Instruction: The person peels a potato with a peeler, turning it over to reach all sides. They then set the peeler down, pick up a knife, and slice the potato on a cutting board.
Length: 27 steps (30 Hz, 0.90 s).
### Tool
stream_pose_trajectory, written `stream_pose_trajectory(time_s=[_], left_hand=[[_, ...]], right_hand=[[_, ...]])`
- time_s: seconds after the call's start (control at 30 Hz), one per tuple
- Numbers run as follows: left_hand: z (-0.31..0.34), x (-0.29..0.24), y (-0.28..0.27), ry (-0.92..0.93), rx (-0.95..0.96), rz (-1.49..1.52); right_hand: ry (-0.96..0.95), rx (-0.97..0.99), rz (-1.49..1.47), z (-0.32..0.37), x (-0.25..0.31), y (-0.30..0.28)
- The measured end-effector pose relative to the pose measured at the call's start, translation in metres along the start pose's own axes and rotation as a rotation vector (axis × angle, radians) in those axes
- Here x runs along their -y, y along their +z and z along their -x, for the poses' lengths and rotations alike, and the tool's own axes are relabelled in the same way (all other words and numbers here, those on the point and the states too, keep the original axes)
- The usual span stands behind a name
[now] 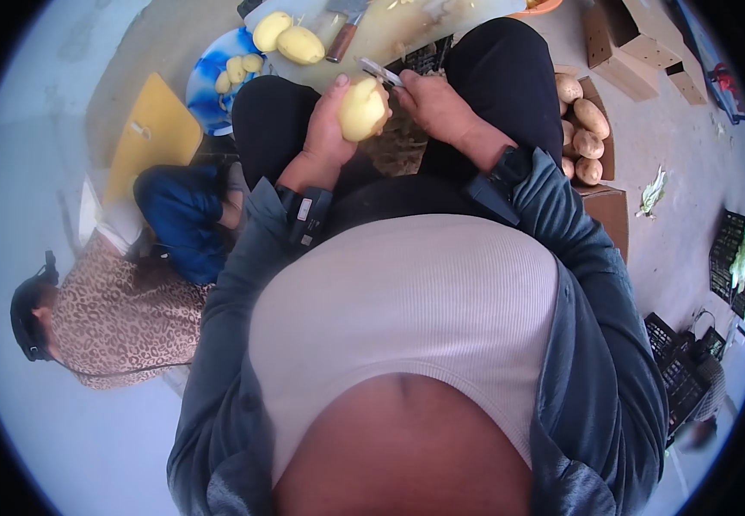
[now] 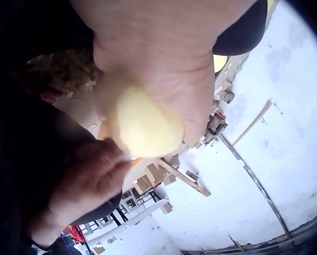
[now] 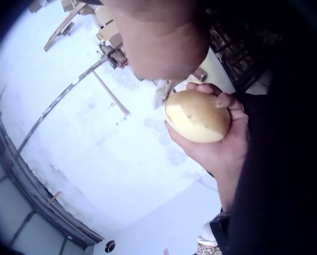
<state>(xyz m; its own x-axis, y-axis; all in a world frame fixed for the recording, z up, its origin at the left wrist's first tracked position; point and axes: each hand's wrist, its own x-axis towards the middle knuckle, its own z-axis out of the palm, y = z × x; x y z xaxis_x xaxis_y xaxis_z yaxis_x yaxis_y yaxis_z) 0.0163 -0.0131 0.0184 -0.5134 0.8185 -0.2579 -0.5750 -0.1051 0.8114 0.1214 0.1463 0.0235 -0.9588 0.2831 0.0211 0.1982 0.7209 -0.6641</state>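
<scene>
A largely peeled yellow potato (image 1: 362,110) is gripped by the left hand (image 1: 331,125) above the lap. In the right wrist view brownish skin remains on one side of the potato (image 3: 196,114), with the left hand's fingers curled round it. The right hand (image 1: 443,107) holds a peeler (image 1: 381,72) just beside the potato's upper right. Blur in the left wrist view hides the contact between the right hand (image 2: 89,180) and the potato (image 2: 148,125).
Peeled potatoes (image 1: 300,46) and a cleaver (image 1: 342,41) lie on the board ahead. A blue and white basin (image 1: 209,73) holds smaller potatoes. Unpeeled potatoes (image 1: 590,118) fill a carton at right. Another person (image 1: 132,301) sits at left.
</scene>
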Motion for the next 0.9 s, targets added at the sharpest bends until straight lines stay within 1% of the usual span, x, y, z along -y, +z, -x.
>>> stream_pose_trajectory(time_s=[0.03, 0.1, 0.13, 0.2, 0.33, 0.4, 0.43, 0.5, 0.53, 0.6, 0.63, 0.7, 0.73, 0.8, 0.9], left_hand=[[-0.002, 0.0, -0.003, 0.002, -0.001, 0.0], [-0.003, -0.002, -0.007, -0.018, -0.033, 0.14], [-0.002, -0.003, -0.005, -0.019, -0.038, 0.14], [-0.002, -0.006, 0.0, -0.073, -0.161, 0.252], [-0.005, -0.005, 0.003, -0.106, -0.208, 0.304], [-0.006, -0.004, -0.002, -0.1, -0.182, 0.338], [-0.006, -0.003, -0.005, -0.1, -0.184, 0.339], [-0.005, -0.005, -0.009, -0.145, -0.157, 0.452], [-0.006, -0.004, -0.009, -0.146, -0.156, 0.451], [-0.005, -0.005, -0.011, -0.168, -0.121, 0.5], [-0.004, -0.004, -0.012, -0.168, -0.125, 0.501], [-0.003, -0.004, -0.012, -0.164, -0.061, 0.502], [-0.004, -0.004, -0.011, -0.166, -0.06, 0.501], [-0.006, -0.003, -0.009, -0.177, -0.14, 0.523], [-0.006, -0.002, -0.011, -0.152, -0.116, 0.57]], right_hand=[[0.012, -0.032, -0.081, 0.0, 0.002, -0.002], [0.055, -0.077, -0.214, 0.0, 0.004, -0.005], [0.054, -0.073, -0.217, 0.0, 0.003, -0.005], [0.036, -0.071, -0.254, 0.001, 0.003, -0.006], [-0.014, -0.131, -0.37, 0.004, 0.011, -0.012], [-0.261, -0.374, -0.258, 0.005, 0.02, -0.018], [-0.26, -0.371, -0.259, 0.006, 0.016, -0.015], [-0.042, -0.158, 0.048, 0.007, 0.01, -0.011], [-0.041, -0.159, 0.048, 0.007, 0.011, -0.013], [-0.132, -0.302, -0.191, 0.006, 0.015, -0.016], [-0.132, -0.298, -0.193, 0.007, 0.015, -0.015], [-0.081, -0.213, -0.268, 0.008, 0.012, -0.015], [-0.079, -0.214, -0.268, 0.009, 0.014, -0.015], [-0.144, -0.141, -0.236, 0.011, 0.017, -0.015], [-0.158, -0.139, -0.265, 0.014, 0.021, -0.018]])
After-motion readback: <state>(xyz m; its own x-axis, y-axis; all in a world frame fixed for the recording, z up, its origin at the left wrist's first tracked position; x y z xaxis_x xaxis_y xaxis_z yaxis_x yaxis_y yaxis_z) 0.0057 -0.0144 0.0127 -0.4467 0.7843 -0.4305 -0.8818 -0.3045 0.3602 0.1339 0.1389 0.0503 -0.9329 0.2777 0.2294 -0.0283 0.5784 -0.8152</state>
